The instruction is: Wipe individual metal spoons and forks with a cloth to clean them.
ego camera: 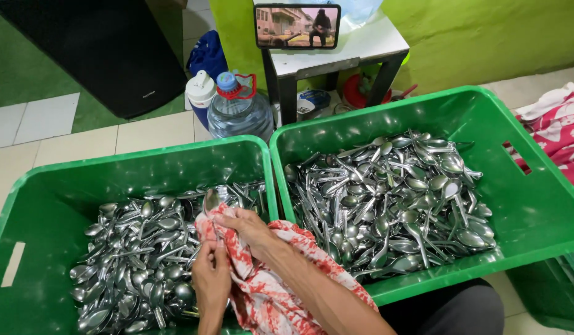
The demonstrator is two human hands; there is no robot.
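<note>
The red-and-white patterned cloth [268,291] is draping over the right forearm, nearest the lens. Over the left green plastic crate [51,205] of steel spoons, the right hand [247,226] is pinching cloth around a shiny metal spoon [211,200] — the left hand [211,276] is gripping its handle; rub the bowl fully, grip firm

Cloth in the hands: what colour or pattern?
The cloth is white with red blotchy print, seen in the head view.

Two bright green plastic crates [423,111] — both filled with shiny silver metal spoons [392,198]. Red-and-white blotched cotton cloth [268,291]. Clear plastic water bottle [237,111] — blue cap, red handle. Wall [485,37] lime green; floor tiles [150,133] cream.
</note>
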